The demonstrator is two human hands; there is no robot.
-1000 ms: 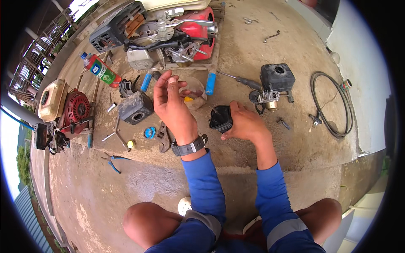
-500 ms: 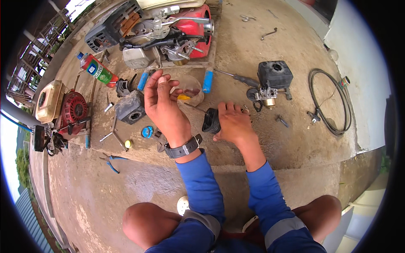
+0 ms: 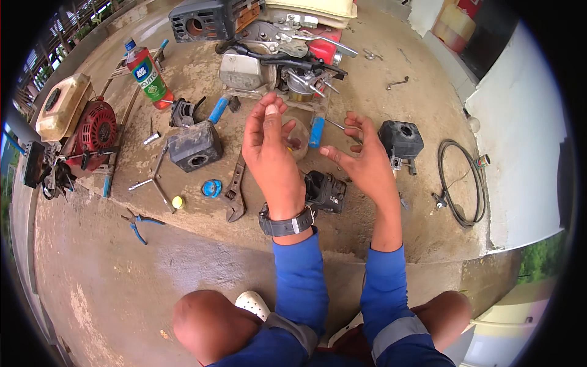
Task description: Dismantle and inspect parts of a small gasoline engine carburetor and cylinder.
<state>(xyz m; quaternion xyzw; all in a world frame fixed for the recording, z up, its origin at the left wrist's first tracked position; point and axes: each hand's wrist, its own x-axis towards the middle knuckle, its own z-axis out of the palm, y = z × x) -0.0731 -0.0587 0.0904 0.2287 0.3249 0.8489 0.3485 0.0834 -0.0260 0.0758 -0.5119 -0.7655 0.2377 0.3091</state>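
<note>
Here's the black, ribbed plastic housing (image 3: 330, 194) on the stained concrete ground (image 3: 361, 235), the watch-wearing left wrist crossing in front of its left edge, and the left hand (image 3: 269, 150) up above its left side, fingers curled in close to the thumb, though whether they pinch anything I can't tell. Over the housing's upper right the bare right hand (image 3: 369, 164) hangs clear of it, thumb and fingers spread apart, while a dark metal adjustable wrench (image 3: 235, 191) lies to the housing's left and a clear, round plastic container (image 3: 301, 129) sits just beyond it.
</note>
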